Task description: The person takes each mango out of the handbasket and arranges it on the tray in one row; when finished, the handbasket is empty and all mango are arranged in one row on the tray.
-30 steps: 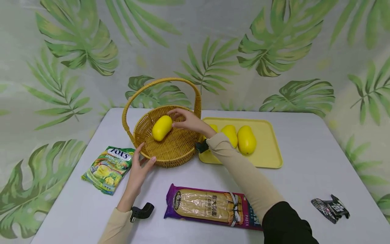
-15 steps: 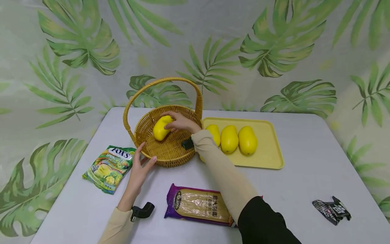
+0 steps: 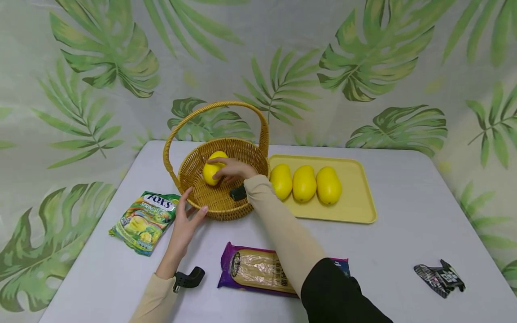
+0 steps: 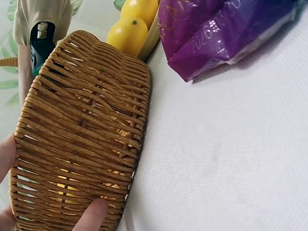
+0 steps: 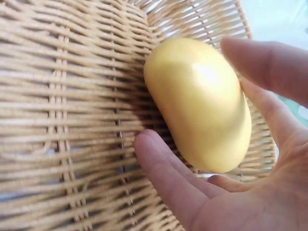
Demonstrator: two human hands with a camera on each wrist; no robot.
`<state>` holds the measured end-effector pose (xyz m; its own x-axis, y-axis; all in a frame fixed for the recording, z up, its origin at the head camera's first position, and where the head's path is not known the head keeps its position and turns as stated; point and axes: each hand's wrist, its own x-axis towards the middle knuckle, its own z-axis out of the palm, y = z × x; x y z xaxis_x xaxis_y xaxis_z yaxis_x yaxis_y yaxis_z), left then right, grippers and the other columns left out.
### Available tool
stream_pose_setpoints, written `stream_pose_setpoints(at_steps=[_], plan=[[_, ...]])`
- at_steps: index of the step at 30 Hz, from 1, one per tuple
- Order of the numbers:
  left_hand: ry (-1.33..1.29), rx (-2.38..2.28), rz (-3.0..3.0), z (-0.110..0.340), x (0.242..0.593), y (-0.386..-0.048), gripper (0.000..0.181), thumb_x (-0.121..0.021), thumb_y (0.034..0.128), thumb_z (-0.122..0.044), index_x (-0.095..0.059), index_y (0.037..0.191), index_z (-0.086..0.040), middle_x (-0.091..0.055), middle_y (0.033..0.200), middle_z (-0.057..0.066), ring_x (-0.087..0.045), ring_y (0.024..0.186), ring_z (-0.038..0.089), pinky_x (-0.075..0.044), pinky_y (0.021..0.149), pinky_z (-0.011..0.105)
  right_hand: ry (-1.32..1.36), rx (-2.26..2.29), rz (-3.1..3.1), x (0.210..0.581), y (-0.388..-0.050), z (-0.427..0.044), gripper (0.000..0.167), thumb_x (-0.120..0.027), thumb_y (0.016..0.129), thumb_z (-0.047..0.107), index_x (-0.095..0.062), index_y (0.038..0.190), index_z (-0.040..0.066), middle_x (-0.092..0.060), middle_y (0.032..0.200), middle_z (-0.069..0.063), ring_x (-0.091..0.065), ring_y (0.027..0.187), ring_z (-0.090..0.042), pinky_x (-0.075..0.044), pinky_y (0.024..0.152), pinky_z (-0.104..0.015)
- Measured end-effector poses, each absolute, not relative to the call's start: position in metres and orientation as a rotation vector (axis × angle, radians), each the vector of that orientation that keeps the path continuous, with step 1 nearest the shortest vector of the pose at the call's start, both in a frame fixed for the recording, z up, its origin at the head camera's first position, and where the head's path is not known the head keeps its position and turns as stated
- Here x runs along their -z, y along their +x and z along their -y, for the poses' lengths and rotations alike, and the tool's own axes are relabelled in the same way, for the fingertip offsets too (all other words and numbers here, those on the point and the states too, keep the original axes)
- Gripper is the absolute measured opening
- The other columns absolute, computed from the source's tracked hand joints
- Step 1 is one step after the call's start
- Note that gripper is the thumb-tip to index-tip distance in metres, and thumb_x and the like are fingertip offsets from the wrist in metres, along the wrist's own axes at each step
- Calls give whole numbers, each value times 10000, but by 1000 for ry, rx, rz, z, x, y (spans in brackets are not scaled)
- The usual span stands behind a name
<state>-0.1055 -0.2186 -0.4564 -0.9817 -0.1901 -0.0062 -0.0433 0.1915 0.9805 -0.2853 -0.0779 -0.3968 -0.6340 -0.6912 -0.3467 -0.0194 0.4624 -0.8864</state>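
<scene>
A wicker basket (image 3: 226, 214) with a tall handle stands at the table's back left. One yellow mango (image 5: 202, 106) lies on its floor. My right hand (image 3: 233, 170) reaches over the rim, its fingers spread around the mango. In the right wrist view a gap shows between the thumb and the fruit; contact of the other fingers is hard to judge. My left hand (image 3: 185, 226) holds the basket's near-left side. Two fingertips sit at the rim, and another finger (image 4: 94, 216) lies against the outer wall.
Right of the basket a yellow tray (image 3: 355, 211) bears three mangoes (image 3: 304, 184). A green candy bag (image 3: 145, 223) lies by the left hand. A purple pasta pack (image 3: 254, 271) lies in front, partly under the right arm. A small black-patterned item (image 3: 441, 278) is at far right.
My right hand has moved left from beside the mango to over and around it. The mango shifted slightly in the basket. My left hand has stayed at the rim.
</scene>
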Motion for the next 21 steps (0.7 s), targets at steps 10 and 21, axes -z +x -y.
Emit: stream_pose_setpoints(at_steps=[10,21], plan=[[228,1912,2333,218,456,-106,703,-580,969,-263,-166,1534,-208,-47,1568,126,-250,1331,459,-364,997,569,-535,1325,-1985,406,-286,87,592,-579,883,-62,-467,1427,142,-365,1434,-159,-422,696,-173,-450,832,-435],[222,1923,2317,219,458,-106,711,-588,965,-261,-169,1534,-187,-50,1566,125,-248,1330,456,-387,982,554,-836,931,-2327,400,-292,84,553,-625,842,-20,-551,1364,148,-53,1588,-98,-11,1438,-284,-147,1132,-467]])
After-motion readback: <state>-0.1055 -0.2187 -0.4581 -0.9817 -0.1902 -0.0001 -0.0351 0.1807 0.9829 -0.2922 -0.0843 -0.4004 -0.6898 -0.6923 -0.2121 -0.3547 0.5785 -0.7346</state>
